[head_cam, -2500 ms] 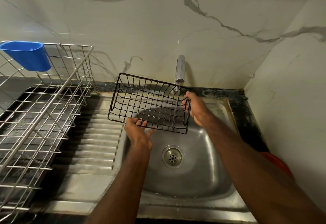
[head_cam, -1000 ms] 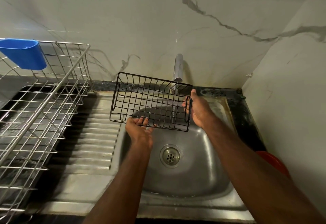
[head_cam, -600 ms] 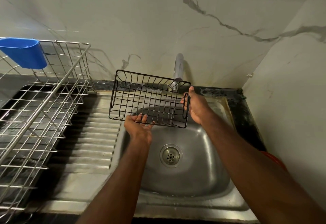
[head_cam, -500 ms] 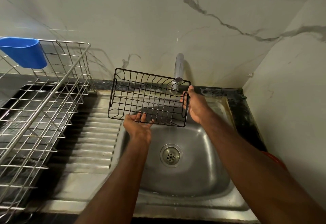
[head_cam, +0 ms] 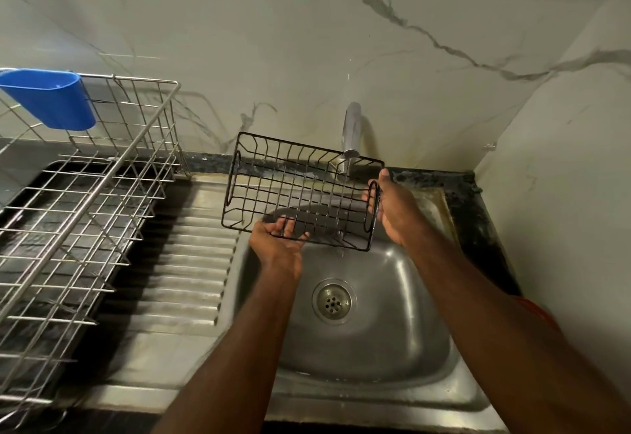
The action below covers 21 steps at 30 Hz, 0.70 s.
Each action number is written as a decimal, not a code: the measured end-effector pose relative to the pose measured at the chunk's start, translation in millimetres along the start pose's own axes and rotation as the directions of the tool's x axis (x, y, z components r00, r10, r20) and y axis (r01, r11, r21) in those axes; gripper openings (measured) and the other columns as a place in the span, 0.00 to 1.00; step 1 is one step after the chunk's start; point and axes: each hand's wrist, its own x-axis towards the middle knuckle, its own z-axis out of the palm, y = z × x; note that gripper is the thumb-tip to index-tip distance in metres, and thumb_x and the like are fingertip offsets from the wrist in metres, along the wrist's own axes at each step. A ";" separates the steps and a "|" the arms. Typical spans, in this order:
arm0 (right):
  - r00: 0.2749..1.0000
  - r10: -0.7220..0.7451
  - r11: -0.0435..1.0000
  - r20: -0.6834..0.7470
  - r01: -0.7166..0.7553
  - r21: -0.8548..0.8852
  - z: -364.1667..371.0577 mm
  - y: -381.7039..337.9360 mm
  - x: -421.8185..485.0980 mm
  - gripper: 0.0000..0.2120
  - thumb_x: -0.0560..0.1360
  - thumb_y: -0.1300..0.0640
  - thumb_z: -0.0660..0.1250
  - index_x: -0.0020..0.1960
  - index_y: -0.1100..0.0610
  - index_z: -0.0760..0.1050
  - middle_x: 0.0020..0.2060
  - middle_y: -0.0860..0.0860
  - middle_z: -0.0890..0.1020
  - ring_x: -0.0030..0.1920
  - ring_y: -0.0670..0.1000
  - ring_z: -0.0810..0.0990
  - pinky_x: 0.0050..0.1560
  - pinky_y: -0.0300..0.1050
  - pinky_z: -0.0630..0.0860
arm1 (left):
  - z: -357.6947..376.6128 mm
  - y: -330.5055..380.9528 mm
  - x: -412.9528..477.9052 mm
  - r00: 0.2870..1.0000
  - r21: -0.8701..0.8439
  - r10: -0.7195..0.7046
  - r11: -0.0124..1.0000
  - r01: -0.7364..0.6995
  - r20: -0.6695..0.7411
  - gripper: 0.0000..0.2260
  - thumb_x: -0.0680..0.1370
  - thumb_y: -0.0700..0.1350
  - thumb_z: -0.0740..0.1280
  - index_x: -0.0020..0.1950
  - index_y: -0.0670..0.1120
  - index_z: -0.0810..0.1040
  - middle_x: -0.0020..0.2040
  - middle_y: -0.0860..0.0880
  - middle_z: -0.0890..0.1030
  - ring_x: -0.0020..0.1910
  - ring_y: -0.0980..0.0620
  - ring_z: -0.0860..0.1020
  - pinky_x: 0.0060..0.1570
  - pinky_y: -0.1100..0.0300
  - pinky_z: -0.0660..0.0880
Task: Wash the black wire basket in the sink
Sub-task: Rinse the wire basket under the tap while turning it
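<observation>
Black wire basket [head_cam: 300, 191] under tap [head_cam: 351, 131]

We look from our one head-worn camera, steeply down and forward, close over the sink [head_cam: 375, 348], its far wall [head_cam: 307, 58] ahead.

The wire basket [head_cam: 300, 191] is thin metal rod with a black, slightly glossy coating. The sink [head_cam: 403, 341] is brushed stainless steel with a dull sheen; its drainboard [head_cam: 191, 263] is the same steel, pressed into ribs. The strainer [head_cam: 332, 301] is perforated metal. The tap [head_cam: 351, 129] is polished chrome, mirror-bright. The dish rack [head_cam: 85, 201] is bare silver wire, glossy. The cutlery holder [head_cam: 51, 99] is smooth blue plastic. The wall [head_cam: 307, 41] is smooth, marble-patterned, grey-veined cladding. The countertop [head_cam: 474, 201] is dark speckled stone.
</observation>
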 end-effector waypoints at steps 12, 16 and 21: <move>0.998 -0.042 0.994 -0.038 0.038 -0.102 -20.9 13.6 -14.4 0.18 0.82 0.43 0.56 0.47 0.56 0.74 0.40 0.55 0.80 0.45 0.54 0.78 0.45 0.49 0.70 | -10.5 -11.8 -7.0 0.998 -0.004 -0.062 0.998 0.062 -0.020 0.09 0.80 0.41 0.49 0.47 0.47 0.68 0.48 0.44 0.73 0.50 0.45 0.73 0.64 0.34 0.68; 0.998 -0.028 0.994 -0.059 0.022 -0.103 -22.3 15.8 -18.7 0.23 0.82 0.43 0.56 0.58 0.62 0.75 0.47 0.59 0.80 0.47 0.54 0.80 0.46 0.48 0.73 | -11.7 -11.7 -12.0 0.997 0.012 -0.072 0.997 0.072 -0.033 0.10 0.80 0.40 0.49 0.45 0.46 0.68 0.48 0.44 0.73 0.56 0.42 0.73 0.66 0.33 0.66; 0.996 -0.028 0.992 -0.088 0.017 -0.123 -29.5 14.9 -23.8 0.21 0.82 0.43 0.56 0.52 0.59 0.76 0.48 0.60 0.83 0.50 0.57 0.81 0.57 0.56 0.75 | -9.3 -14.4 -14.2 0.994 0.025 -0.111 0.993 0.111 -0.022 0.10 0.78 0.39 0.51 0.38 0.47 0.64 0.44 0.45 0.71 0.51 0.44 0.72 0.66 0.33 0.67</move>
